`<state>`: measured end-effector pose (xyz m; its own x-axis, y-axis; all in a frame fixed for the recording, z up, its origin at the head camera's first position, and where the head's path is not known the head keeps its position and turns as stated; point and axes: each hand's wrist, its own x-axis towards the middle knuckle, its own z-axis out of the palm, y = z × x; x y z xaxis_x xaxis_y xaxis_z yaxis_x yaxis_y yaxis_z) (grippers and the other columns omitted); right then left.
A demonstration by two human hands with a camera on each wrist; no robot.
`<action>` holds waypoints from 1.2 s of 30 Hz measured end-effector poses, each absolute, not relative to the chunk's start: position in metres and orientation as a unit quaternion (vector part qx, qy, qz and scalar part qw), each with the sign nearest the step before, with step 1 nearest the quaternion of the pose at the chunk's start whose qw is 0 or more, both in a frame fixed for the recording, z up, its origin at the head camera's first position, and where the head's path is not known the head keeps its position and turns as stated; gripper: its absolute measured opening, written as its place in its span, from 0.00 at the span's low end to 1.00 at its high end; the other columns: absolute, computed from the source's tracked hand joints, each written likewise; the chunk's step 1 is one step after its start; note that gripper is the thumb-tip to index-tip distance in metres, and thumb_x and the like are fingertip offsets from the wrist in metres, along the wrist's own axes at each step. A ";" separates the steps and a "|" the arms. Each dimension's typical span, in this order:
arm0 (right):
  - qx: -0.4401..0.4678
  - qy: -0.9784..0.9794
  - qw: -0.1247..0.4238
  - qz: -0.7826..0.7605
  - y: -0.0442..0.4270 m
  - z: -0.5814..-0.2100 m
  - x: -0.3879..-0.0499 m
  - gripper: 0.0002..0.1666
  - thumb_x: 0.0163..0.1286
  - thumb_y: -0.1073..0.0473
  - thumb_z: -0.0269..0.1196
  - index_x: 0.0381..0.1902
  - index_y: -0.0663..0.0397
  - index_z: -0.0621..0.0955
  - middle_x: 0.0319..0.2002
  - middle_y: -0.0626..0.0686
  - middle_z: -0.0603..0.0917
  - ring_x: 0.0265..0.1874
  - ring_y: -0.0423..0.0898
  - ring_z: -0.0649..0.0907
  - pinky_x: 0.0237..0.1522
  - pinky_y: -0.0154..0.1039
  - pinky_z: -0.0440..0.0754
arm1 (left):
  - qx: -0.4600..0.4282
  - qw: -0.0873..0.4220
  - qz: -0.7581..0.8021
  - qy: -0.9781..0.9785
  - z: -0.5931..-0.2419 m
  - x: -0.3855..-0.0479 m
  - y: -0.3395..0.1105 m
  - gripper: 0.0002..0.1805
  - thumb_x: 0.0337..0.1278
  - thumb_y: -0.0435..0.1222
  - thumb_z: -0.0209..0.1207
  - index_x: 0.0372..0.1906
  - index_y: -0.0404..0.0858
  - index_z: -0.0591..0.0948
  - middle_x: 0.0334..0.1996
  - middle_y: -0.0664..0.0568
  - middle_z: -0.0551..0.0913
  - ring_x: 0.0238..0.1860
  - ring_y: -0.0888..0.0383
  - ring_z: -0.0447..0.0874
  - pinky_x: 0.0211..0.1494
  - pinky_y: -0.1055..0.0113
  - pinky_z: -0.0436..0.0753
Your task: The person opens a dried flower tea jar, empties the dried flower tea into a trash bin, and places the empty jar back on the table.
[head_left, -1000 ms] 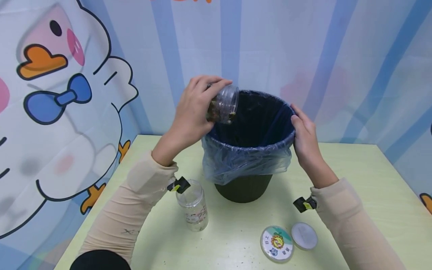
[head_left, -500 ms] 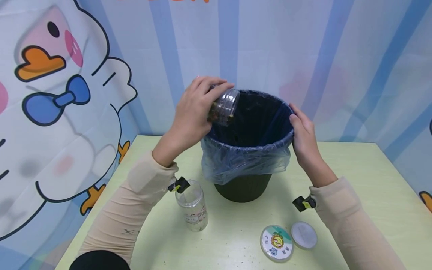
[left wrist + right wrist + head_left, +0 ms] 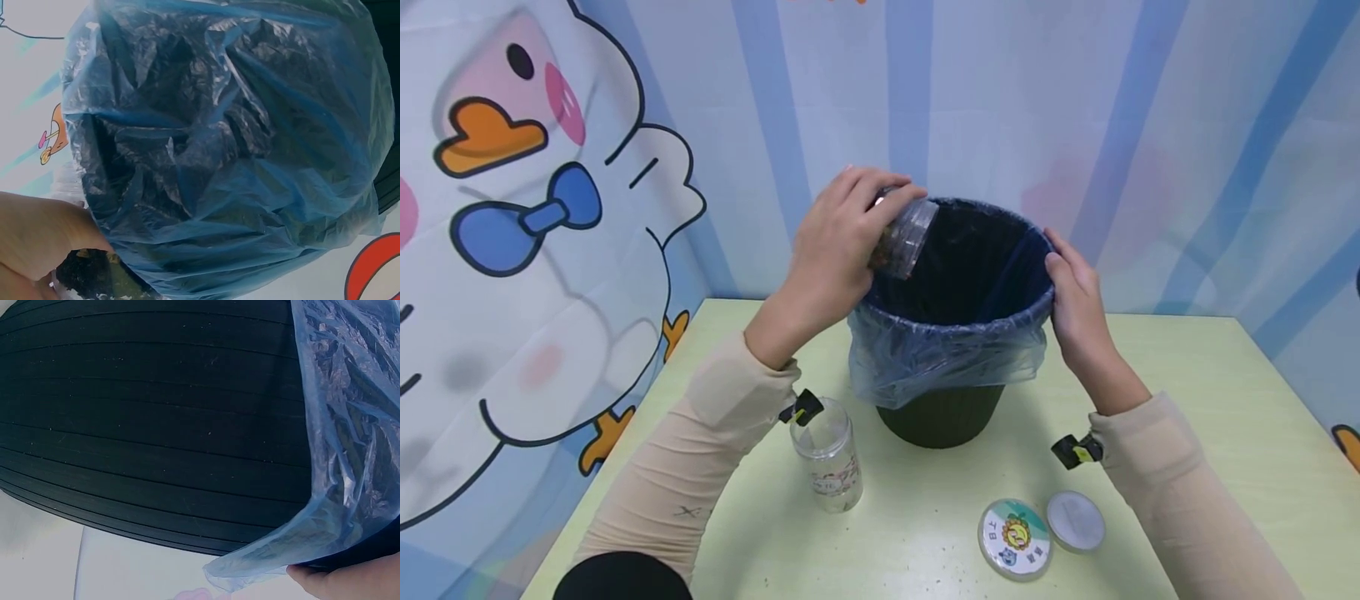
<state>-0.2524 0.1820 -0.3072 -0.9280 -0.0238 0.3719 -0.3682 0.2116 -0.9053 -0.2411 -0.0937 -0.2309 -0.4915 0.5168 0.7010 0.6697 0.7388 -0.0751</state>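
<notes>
My left hand [image 3: 838,237] grips a clear jar [image 3: 908,239] and holds it tilted, mouth toward the right, at the left rim of a black trash bin [image 3: 942,417]. Some brownish contents show through the jar's wall. A blue plastic bag [image 3: 947,358] lines the bin and folds down over its outside; in the left wrist view the bag [image 3: 219,156] fills most of the picture. With the thumb on top, my right hand [image 3: 1078,304] holds the bin's right rim through the bag. The right wrist view shows the bin's ribbed side [image 3: 150,425].
Under my left wrist stands a second clear jar [image 3: 831,467], lidless, with a printed label. A round lid with a sunflower picture [image 3: 1015,540] and a smaller whitish lid [image 3: 1076,522] lie at the front right. Dark specks dot the table [image 3: 887,550]. Behind hangs a printed curtain [image 3: 985,100].
My left hand has shifted slightly right with the jar, whose mouth now tips a little further down over the bin. My right hand and the bin stay where they were.
</notes>
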 end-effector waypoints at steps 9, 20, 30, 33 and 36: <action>0.123 -0.761 0.142 0.621 0.184 -0.306 -0.252 0.31 0.82 0.54 0.38 0.77 0.60 0.57 0.78 0.55 0.54 0.77 0.50 0.51 0.75 0.45 0.46 | -0.371 0.383 -0.081 -0.842 -0.231 -0.243 -0.090 0.36 0.50 0.10 0.48 0.63 0.40 0.79 0.60 0.44 0.76 0.64 0.46 0.70 0.76 0.61 0.52; 0.127 -0.766 0.142 0.614 0.182 -0.308 -0.253 0.31 0.82 0.53 0.37 0.77 0.60 0.57 0.78 0.55 0.54 0.77 0.51 0.51 0.75 0.46 0.46 | -0.369 0.381 -0.077 -0.844 -0.232 -0.243 -0.090 0.38 0.49 0.09 0.48 0.62 0.40 0.79 0.61 0.43 0.76 0.64 0.45 0.69 0.76 0.60 0.52; 0.130 -0.765 0.142 0.615 0.181 -0.308 -0.252 0.31 0.82 0.53 0.37 0.77 0.60 0.57 0.78 0.56 0.54 0.77 0.51 0.51 0.75 0.46 0.46 | -0.374 0.387 -0.065 -0.840 -0.233 -0.244 -0.090 0.38 0.48 0.08 0.48 0.62 0.40 0.80 0.60 0.43 0.77 0.64 0.45 0.70 0.76 0.60 0.53; 0.130 -0.764 0.142 0.616 0.181 -0.308 -0.252 0.31 0.82 0.53 0.37 0.77 0.60 0.57 0.78 0.56 0.54 0.77 0.50 0.51 0.75 0.46 0.46 | -0.381 0.390 -0.057 -0.836 -0.233 -0.244 -0.090 0.37 0.49 0.08 0.48 0.62 0.40 0.80 0.60 0.44 0.77 0.64 0.46 0.70 0.76 0.60 0.53; 0.131 -0.764 0.140 0.616 0.181 -0.308 -0.252 0.31 0.82 0.53 0.37 0.77 0.60 0.57 0.78 0.56 0.54 0.77 0.50 0.51 0.75 0.46 0.46 | -0.386 0.383 -0.051 -0.838 -0.233 -0.243 -0.089 0.37 0.49 0.09 0.50 0.63 0.39 0.79 0.60 0.44 0.77 0.65 0.46 0.69 0.76 0.60 0.52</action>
